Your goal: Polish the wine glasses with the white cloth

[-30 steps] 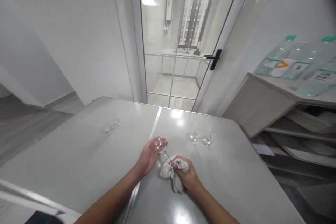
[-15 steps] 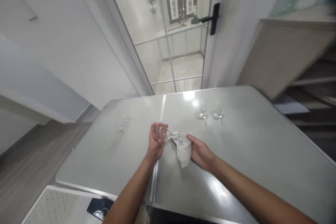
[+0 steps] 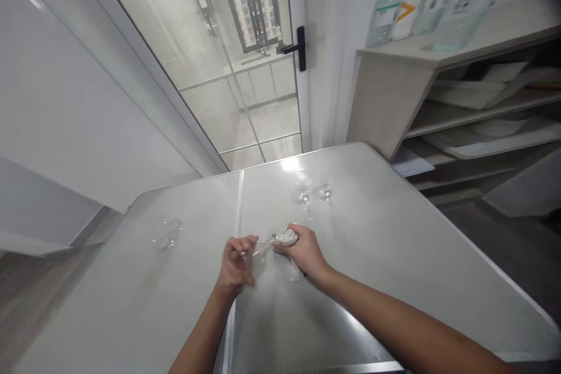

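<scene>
Just above the table, my left hand (image 3: 234, 266) curls its fingers around the bowl of a clear stemmed glass (image 3: 263, 246), which lies tilted sideways with its stem toward the right. My right hand (image 3: 309, 252) pinches a crumpled white cloth (image 3: 288, 238) at the foot end of that glass. Part of the cloth hangs below the fingers, and the foot is mostly hidden by cloth and hand. Beyond my right hand, two more clear stemmed glasses stand on the table, a nearer-left glass (image 3: 305, 196) and a right glass (image 3: 325, 192).
The grey table (image 3: 394, 269) has a pale seam across it. More clear glassware (image 3: 169, 234) is on its left part. Behind is a glass door with a black handle (image 3: 300, 48). At right, a shelf unit (image 3: 381, 99) carries several clear bottles (image 3: 460, 11).
My view has turned to the right, bringing more of the shelf unit in. My right hand has closed over the cloth, bunching it around the glass's foot; before, the cloth hung spread out.
</scene>
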`<state>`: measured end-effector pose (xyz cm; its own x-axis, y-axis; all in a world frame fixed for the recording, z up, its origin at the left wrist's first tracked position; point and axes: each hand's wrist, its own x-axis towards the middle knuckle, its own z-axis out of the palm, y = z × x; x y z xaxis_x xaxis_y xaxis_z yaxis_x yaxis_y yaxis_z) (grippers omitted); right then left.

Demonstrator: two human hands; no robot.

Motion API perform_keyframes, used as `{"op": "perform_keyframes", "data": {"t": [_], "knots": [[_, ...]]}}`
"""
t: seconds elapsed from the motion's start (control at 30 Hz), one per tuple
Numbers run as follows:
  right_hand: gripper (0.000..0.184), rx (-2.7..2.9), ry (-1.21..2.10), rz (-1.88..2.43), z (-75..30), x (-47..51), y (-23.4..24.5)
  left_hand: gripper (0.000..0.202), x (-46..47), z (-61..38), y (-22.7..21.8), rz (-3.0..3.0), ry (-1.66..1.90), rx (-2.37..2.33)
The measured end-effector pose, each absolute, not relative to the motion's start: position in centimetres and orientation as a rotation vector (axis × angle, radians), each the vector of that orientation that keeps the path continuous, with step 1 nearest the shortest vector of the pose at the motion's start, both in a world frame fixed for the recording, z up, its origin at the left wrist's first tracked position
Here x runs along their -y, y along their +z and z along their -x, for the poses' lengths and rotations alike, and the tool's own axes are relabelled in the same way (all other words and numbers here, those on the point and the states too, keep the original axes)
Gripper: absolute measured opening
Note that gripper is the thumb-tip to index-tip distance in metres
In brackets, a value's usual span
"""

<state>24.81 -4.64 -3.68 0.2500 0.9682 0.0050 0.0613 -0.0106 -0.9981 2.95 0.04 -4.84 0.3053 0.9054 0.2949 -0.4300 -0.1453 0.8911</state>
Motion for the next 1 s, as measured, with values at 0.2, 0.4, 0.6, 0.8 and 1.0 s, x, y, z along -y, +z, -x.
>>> {"op": "perform_keyframes", "data": {"t": [0.2,0.4,0.6,0.8,1.0], "knots": [[0.025,1.386,0.558,1.256,-26.0,5.5,-0.6,0.08,-0.7,-2.8,-3.4,-1.032,1.402,-0.683],[0.049,2.269,0.463,1.277,-25.7,7.2,0.5,0.083,-0.3,-3.6,-3.4,-1.076,1.333,-0.72],[0.043,2.619,0.292,1.32,-24.2,7.6,0.2,0.086,-0.5,-3.6,-4.5,-1.115,1.249,-0.818],[0.036,2.656,0.278,1.356,-23.9,7.7,0.1,0.091,-0.6,-3.6,-4.3,-1.172,1.185,-0.792],[0.037,2.653,0.261,1.387,-24.0,7.8,0.5,0.095,-0.5,-4.0,-4.0,-1.194,1.167,-0.765]]}}
